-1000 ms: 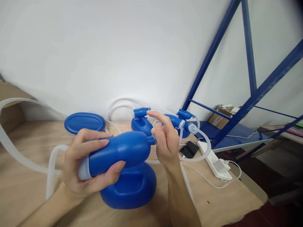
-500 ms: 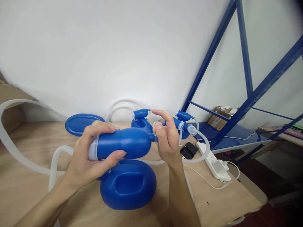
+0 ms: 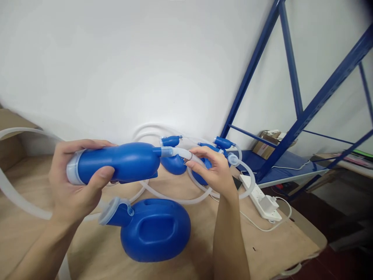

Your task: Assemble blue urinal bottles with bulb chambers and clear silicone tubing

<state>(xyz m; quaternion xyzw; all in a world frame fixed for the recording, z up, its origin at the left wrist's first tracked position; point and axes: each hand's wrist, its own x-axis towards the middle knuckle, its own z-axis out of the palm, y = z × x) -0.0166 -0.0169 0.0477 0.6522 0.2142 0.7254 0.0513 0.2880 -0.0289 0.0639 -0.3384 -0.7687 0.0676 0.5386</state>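
My left hand (image 3: 75, 175) is wrapped round a blue bottle-shaped plastic piece (image 3: 128, 159) with a translucent collar at its wide end. From its narrow tip runs a translucent tube (image 3: 180, 153). My right hand (image 3: 211, 167) pinches this tube between thumb and fingers, where a thin ring-like clip (image 3: 190, 156) shows around it; its details are too small to make out. Below, on the table, lies a blue urinal bottle (image 3: 155, 229) with a recessed handle and a translucent-rimmed neck pointing left.
Further blue bottles (image 3: 174, 165) with small blue heads (image 3: 223, 143) and coiled tubes stand by the wall. On the right lie a white power strip (image 3: 259, 200) with a plugged-in charger and a cable. A blue metal rack (image 3: 256, 70) rises behind; a cardboard box (image 3: 11, 144) is at left.
The blue bottle-shaped piece has moved left and slightly up in my left hand. My right hand is now farther from its tip, with more tube showing between them.
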